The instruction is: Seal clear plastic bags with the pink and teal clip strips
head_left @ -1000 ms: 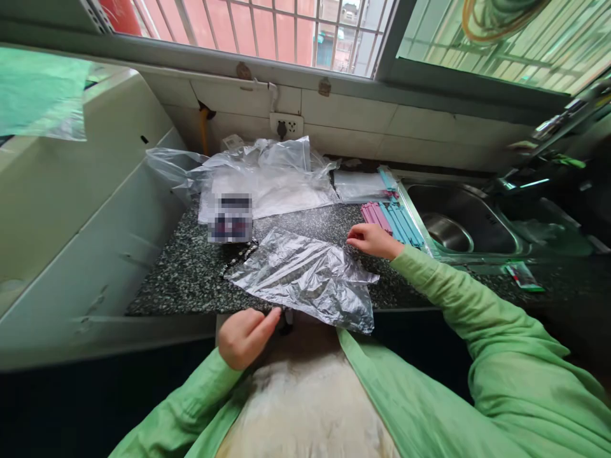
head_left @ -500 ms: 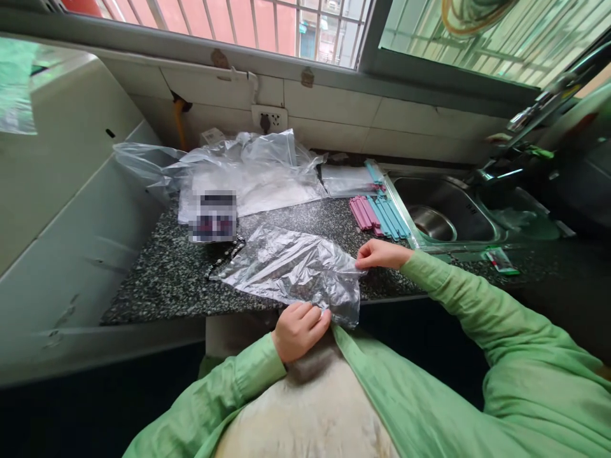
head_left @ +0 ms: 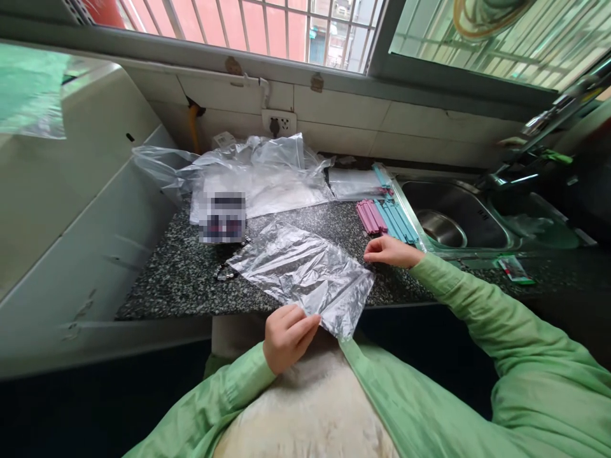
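A clear, crinkled plastic bag (head_left: 305,270) lies flat on the speckled counter, its near corner hanging over the front edge. My left hand (head_left: 289,337) pinches the bag's near edge between thumb and fingers. Just beyond the bag's right corner is my right hand (head_left: 394,251), its fingertips drawn together; it looks apart from the bag, with nothing visible in it. Pink sealing clips (head_left: 371,217) and blue sealing clips (head_left: 396,220) lie side by side behind my right hand.
Larger clear plastic bags (head_left: 272,175) are heaped against the wall, with a blurred dark packet (head_left: 222,217) in front. A flat clear packet (head_left: 356,183) lies beside the metal sink (head_left: 482,222). A small packet (head_left: 514,270) rests near the front right. The counter (head_left: 176,286) ends close to my body.
My right hand has come away from the bag's right corner, which it was pinching. The bag lies a little flatter. My left hand has shifted slightly along the near edge.
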A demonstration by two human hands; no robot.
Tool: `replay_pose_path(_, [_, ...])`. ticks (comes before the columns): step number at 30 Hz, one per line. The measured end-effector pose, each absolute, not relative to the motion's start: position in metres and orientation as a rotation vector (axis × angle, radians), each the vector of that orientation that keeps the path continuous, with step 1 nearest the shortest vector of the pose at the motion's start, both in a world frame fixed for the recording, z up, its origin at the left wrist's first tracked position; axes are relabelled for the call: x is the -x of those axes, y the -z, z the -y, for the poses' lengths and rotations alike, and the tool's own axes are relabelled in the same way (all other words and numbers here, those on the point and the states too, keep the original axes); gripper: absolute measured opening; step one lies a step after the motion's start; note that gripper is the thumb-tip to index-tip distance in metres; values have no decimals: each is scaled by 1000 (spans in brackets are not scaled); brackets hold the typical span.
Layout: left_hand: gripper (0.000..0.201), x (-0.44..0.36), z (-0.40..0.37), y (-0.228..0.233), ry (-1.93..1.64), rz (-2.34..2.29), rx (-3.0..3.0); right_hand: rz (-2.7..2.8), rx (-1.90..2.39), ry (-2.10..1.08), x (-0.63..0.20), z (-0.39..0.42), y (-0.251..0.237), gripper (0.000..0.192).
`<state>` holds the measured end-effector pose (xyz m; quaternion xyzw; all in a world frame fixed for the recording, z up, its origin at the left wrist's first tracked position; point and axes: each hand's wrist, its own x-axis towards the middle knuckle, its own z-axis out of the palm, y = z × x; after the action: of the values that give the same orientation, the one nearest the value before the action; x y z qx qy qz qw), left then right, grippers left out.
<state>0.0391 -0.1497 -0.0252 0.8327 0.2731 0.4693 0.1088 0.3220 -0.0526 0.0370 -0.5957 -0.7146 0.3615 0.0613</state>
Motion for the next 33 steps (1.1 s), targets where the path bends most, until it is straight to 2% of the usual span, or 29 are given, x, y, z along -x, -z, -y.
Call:
replay_pose_path(3, [20, -36, 152, 15, -1447, -841, -2216, 2306, 1733, -682, -326, 49, -30, 17])
replay_pose_path(5, [17, -35, 153, 8, -1471, -908, -2006, 2447, 1589, -484, -327, 48, -24, 21])
replay_pose_path(9, [2, -36, 147, -2, -1450, -1055, -1462, 2594, 1265, -355, -320, 48, -15, 28])
replay_pose_path(11, [6, -36, 138, -8, -1452, -1083, -1155, 2614, 1187, -337, -314, 50, -13, 31])
replay_pose_path(16, [23, -29, 114, -23, -1384, -1007, -548, 2492, 1066, -500, -299, 51, -9, 42])
replay_pose_path(18, [25, -24, 107, -26, -1394, -980, -447, 2389, 1025, -619, -290, 49, -6, 39])
replay_pose_path(21, [25, -17, 103, -23, -1417, -925, -408, 2245, 1010, -815, -273, 45, 0, 26])
replay_pose_path(29, [25, 3, 99, -9, -1486, -957, -320, 2063, 1339, -1190, -239, 34, -11, 33])
replay_pose_path(33, [24, 13, 95, -8, -1535, -994, -285, 2160, 1384, -1246, -233, 28, -20, 33])
